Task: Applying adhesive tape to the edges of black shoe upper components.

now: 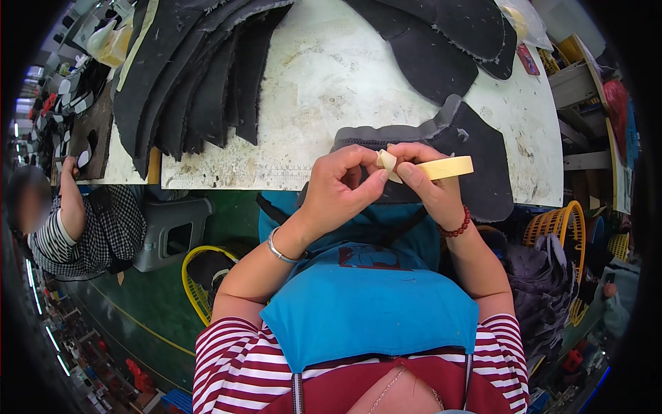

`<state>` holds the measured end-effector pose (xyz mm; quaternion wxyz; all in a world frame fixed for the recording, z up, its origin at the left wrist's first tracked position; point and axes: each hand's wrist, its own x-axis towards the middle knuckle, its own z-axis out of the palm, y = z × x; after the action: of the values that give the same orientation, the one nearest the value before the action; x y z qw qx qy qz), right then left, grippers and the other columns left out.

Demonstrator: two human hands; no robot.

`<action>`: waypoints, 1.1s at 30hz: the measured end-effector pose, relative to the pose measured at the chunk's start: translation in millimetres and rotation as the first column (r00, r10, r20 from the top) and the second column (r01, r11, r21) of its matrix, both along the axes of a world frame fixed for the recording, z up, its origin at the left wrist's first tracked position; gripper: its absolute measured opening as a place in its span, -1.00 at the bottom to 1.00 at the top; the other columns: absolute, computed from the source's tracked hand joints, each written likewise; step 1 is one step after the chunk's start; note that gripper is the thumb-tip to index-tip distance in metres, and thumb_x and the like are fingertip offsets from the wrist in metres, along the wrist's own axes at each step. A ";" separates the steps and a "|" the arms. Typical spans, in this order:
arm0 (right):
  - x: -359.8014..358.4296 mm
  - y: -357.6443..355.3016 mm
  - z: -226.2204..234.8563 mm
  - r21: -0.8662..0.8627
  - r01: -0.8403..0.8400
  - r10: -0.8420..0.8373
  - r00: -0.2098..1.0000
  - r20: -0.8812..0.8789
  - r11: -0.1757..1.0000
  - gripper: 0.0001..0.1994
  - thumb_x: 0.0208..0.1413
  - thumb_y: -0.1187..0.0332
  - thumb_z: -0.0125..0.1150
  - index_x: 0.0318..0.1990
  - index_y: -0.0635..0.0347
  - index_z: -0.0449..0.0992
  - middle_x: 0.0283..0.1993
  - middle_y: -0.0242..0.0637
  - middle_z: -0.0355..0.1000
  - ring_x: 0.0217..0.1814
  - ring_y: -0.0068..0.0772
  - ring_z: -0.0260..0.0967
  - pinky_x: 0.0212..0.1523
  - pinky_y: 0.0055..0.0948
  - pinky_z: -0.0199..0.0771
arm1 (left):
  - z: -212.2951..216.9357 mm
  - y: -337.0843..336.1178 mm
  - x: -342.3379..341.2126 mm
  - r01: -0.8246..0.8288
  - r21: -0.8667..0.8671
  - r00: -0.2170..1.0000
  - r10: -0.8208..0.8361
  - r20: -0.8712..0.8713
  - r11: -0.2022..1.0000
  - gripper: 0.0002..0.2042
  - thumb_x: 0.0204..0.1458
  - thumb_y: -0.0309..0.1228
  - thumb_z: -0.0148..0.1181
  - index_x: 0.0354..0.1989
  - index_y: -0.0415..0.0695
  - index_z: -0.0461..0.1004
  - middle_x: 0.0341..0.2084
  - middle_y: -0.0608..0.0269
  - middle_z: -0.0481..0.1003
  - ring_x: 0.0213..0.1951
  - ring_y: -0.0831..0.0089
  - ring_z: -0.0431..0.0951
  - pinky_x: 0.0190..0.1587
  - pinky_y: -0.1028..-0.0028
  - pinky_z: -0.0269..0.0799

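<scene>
A roll of pale yellow tape (452, 167) sits in my right hand (436, 190), whose fingers and thumb close on it over the table's near edge. My left hand (343, 185) pinches at the crumpled loose end of the tape (387, 161), thumb and forefinger nearly meeting there. Both hands are close together, with only a short bit of tape between them. Beneath and beyond them lies a dark grey fabric piece (484, 155) with a thick, curved, stitched edge, partly hidden by my hands and hanging over the table's front.
Overlapping dark fabric pieces (196, 83) fan across the left of the white table (331, 69); more dark pieces (431, 52) lie at the far right. Yellow baskets (195, 293) stand below on both sides. At left, another person (58, 228) sits near a grey stool (172, 234).
</scene>
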<state>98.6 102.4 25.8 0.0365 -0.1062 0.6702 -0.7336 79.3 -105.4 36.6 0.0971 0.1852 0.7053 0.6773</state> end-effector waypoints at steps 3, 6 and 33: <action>0.1 -4.4 1.1 0.009 0.080 -0.081 0.995 0.057 0.997 -0.77 0.27 0.37 0.31 0.00 0.29 0.60 -0.20 -0.42 0.57 -0.18 -0.72 0.43 -0.18 -0.65 0.43 | 2.8 4.9 1.6 -0.020 -0.050 1.000 0.020 -0.010 0.999 -0.94 0.16 -0.53 0.30 -0.23 -0.22 0.60 -0.47 0.46 0.51 -0.50 0.80 0.37 -0.47 0.67 0.23; -0.9 -3.5 -3.2 0.019 0.051 -0.052 0.996 0.066 0.999 -0.80 0.26 0.37 0.33 -0.05 0.27 0.62 -0.23 -0.44 0.57 -0.22 -0.74 0.42 -0.22 -0.67 0.42 | -2.2 6.0 0.9 -0.022 -0.040 0.996 0.019 -0.089 0.999 -0.96 0.13 -0.54 0.33 -0.28 -0.21 0.60 -0.48 0.47 0.50 -0.55 0.81 0.35 -0.51 0.68 0.19; -8.7 19.5 8.7 0.628 0.362 -0.011 0.871 -0.490 0.689 -0.66 -0.02 0.44 0.44 -0.03 0.11 0.61 -0.40 -0.43 0.46 -0.30 -0.42 0.43 -0.20 -0.38 0.35 | -12.1 -8.5 -11.9 -0.100 -0.063 0.995 0.099 -0.028 0.993 -0.81 0.31 -0.41 0.15 -0.31 -0.23 0.58 -0.48 0.42 0.53 -0.45 0.74 0.37 -0.39 0.65 0.25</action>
<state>89.9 122.0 34.6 -0.1588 -0.1795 0.8947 -0.3768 67.5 -113.9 24.4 0.0602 0.1552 0.7362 0.6560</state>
